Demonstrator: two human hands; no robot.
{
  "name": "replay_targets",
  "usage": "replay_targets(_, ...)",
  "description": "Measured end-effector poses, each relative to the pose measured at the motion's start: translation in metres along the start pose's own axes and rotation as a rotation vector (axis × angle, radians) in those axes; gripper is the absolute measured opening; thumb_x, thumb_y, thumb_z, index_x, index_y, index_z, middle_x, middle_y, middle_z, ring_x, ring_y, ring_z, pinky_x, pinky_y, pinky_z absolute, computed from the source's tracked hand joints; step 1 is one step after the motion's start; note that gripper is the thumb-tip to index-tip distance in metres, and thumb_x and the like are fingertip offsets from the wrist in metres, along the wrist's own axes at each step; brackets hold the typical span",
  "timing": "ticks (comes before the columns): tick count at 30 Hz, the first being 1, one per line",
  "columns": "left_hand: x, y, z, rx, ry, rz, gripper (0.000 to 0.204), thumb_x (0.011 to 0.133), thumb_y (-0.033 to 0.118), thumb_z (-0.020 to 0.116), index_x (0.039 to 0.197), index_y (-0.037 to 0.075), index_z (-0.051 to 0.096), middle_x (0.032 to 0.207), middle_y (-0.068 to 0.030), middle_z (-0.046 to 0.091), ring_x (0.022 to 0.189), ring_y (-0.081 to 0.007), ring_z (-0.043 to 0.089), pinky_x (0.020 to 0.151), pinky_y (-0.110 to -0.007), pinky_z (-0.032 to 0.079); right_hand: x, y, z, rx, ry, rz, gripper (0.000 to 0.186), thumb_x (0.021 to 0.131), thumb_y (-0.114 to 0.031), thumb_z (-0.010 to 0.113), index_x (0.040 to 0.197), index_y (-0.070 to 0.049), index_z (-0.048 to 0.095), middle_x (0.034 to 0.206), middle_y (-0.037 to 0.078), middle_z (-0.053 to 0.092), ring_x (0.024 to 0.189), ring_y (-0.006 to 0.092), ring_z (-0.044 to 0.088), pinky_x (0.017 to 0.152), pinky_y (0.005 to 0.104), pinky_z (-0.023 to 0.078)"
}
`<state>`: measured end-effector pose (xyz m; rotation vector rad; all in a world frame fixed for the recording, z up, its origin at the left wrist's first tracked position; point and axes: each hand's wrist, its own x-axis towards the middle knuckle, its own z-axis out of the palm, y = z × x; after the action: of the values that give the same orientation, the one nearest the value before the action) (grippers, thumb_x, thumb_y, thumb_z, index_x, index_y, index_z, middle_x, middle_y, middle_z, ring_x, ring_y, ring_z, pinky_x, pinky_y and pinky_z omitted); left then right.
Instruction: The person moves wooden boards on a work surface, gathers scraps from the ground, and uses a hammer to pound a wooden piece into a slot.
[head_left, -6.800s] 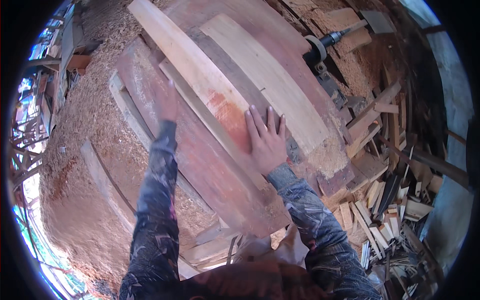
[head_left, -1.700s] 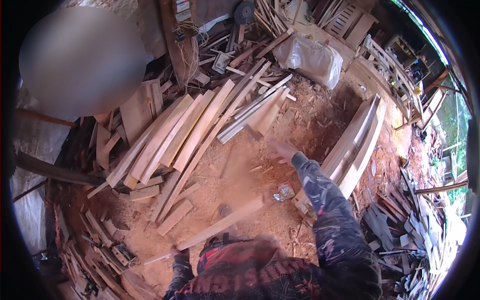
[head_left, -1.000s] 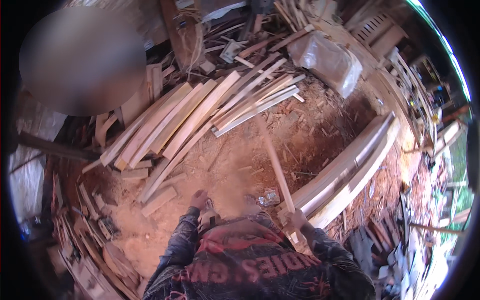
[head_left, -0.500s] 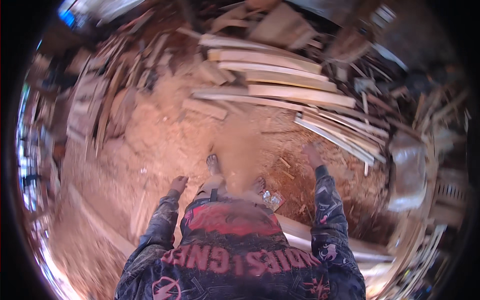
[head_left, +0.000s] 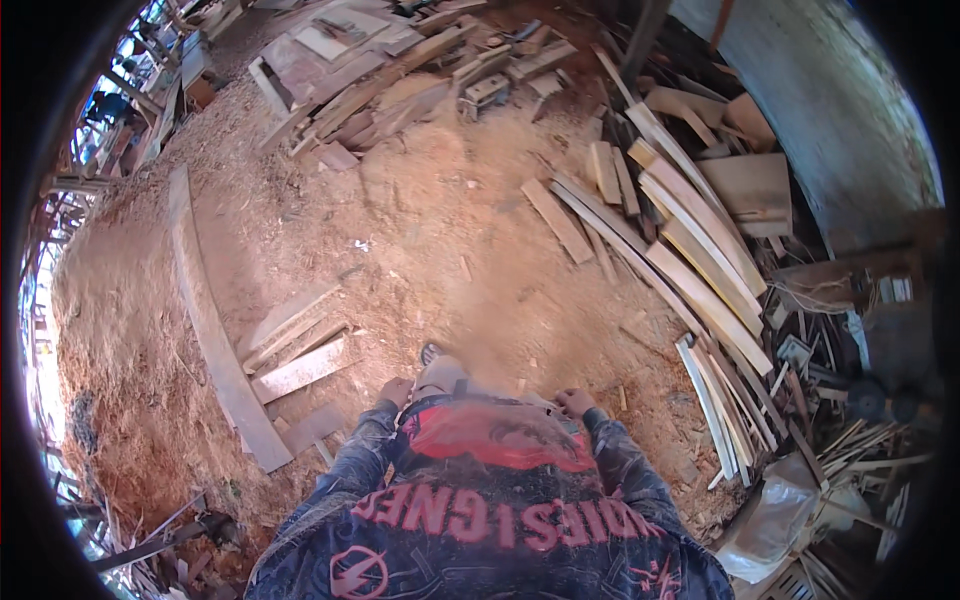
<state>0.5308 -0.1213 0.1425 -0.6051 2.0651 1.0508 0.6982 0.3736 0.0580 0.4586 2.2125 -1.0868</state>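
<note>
My left hand [head_left: 397, 391] hangs at my left thigh, beside the light-coloured shorts, with nothing visible in it. At the other thigh is my right hand [head_left: 575, 402], also holding nothing I can see; its fingers look loosely apart. One foot in a sandal [head_left: 431, 353] shows on the sawdust ground ahead. Short pale boards [head_left: 305, 368] lie on the ground nearest my left hand, against a long curved-looking plank [head_left: 205, 310]. To the right of my right hand lies a bundle of narrow strips [head_left: 715, 405].
Long sawn boards [head_left: 705, 275] are stacked along the right. A heap of planks and offcuts [head_left: 375, 75] lies at the far side. A grey sheet [head_left: 820, 90] leans at the upper right. Clear plastic wrapping [head_left: 765, 525] lies at the lower right. Sawdust [head_left: 440, 230] covers the ground.
My view has swung to the left, so the board stack now sits further right. Both arms have come in closer to my body, and the short boards on the left have come into view.
</note>
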Motion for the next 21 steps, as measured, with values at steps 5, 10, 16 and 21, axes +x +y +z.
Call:
replay_targets(5,0.066,-0.019,-0.103,-0.211,-0.084,-0.081,0.045,0.092,0.043,0.056,0.100,-0.001,0.062,0.080,-0.0131,0.067,0.063,-0.0207,0.064,0.051,-0.035,0.052,0.055,-0.091,-0.064,0.126,0.069,-0.042,0.046,0.093,-0.045,0.051,0.095,-0.002,0.066,0.076,0.010,0.066,0.062,0.0221,0.064,0.054,0.0345,0.052)
replay_targets(10,0.129,-0.097,-0.261,0.322,-0.067,0.248,0.045,0.087,0.046,0.060,0.107,0.005,0.060,0.078,-0.0114,0.067,0.067,-0.0238,0.067,0.055,-0.040,0.053,0.102,-0.238,-0.063,0.629,-0.035,0.451,0.052,0.100,-0.042,0.036,0.091,0.002,0.063,0.068,0.013,0.061,0.054,0.0224,0.059,0.046,0.0357,0.046)
replay_targets(16,0.164,-0.112,-0.277,-0.258,-0.002,-0.224,0.038,0.092,0.040,0.051,0.091,0.004,0.062,0.077,-0.0164,0.069,0.066,-0.0259,0.068,0.052,-0.039,0.050,0.160,-0.346,-0.045,0.427,0.036,0.527,0.057,0.098,-0.048,0.040,0.083,0.001,0.065,0.066,0.011,0.064,0.053,0.0206,0.060,0.049,0.0353,0.050)
replay_targets(21,0.203,-0.046,-0.256,0.803,-0.157,0.434,0.030,0.092,0.031,0.050,0.093,0.005,0.064,0.084,-0.0186,0.068,0.079,-0.0302,0.068,0.069,-0.046,0.055,0.260,-0.369,-0.058,0.083,-0.143,0.437,0.051,0.094,-0.049,0.053,0.081,-0.002,0.066,0.066,0.010,0.065,0.053,0.0193,0.063,0.049,0.0326,0.052)
